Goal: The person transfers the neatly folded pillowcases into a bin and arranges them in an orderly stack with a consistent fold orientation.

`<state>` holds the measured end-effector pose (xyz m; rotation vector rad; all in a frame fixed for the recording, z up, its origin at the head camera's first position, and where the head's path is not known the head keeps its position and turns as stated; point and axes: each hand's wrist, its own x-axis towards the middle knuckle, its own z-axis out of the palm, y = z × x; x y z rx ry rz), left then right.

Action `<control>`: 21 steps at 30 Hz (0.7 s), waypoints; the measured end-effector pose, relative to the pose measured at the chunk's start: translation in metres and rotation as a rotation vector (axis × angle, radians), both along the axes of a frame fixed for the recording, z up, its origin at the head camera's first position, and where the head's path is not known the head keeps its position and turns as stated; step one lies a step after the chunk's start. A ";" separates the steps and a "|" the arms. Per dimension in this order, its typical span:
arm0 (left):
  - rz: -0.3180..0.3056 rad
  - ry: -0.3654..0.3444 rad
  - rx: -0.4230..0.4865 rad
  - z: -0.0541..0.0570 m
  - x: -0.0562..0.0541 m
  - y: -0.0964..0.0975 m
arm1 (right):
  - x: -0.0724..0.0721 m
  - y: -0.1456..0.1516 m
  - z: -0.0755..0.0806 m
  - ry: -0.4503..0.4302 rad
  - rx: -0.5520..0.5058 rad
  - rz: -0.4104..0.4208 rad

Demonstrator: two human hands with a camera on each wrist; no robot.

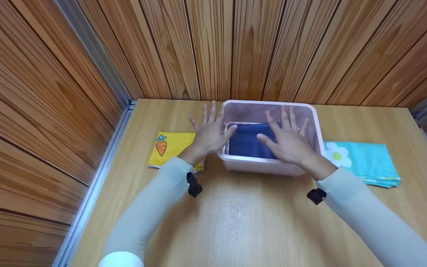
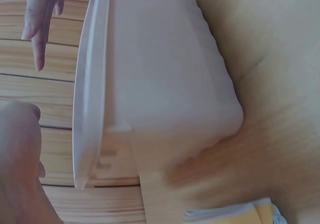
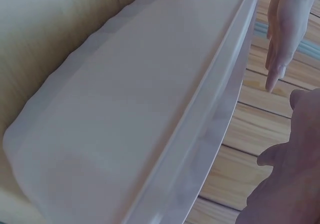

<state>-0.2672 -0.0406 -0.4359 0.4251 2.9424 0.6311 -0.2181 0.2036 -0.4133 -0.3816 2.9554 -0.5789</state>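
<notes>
A pale pink plastic bin stands on the table near the back wall. Inside it lies a folded dark blue cloth, partly covered by my right hand. With fingers spread, my left hand hovers over the bin's left edge and holds nothing. My right hand, fingers also spread, is above the right half of the bin, apart from its rim as the right wrist view shows. Left of the bin is a folded yellow cloth with a carrot print. To the right sits a folded turquoise cloth with a white flower.
The wooden table meets a wood-panelled wall behind the bin. Another panelled wall rises on the left, with a metal rail along the table's left edge.
</notes>
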 end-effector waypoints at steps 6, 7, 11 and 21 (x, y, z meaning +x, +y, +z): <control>0.034 -0.016 0.001 -0.002 -0.002 -0.011 | 0.000 -0.012 -0.003 -0.003 0.013 0.012; 0.035 -0.015 -0.004 -0.002 -0.002 -0.013 | 0.000 -0.014 -0.004 -0.001 0.010 0.014; 0.046 -0.012 0.001 -0.004 -0.002 -0.024 | -0.001 -0.023 -0.005 0.014 0.003 0.032; 0.093 -0.034 0.011 -0.014 -0.001 -0.061 | -0.004 -0.051 -0.007 -0.012 -0.003 0.071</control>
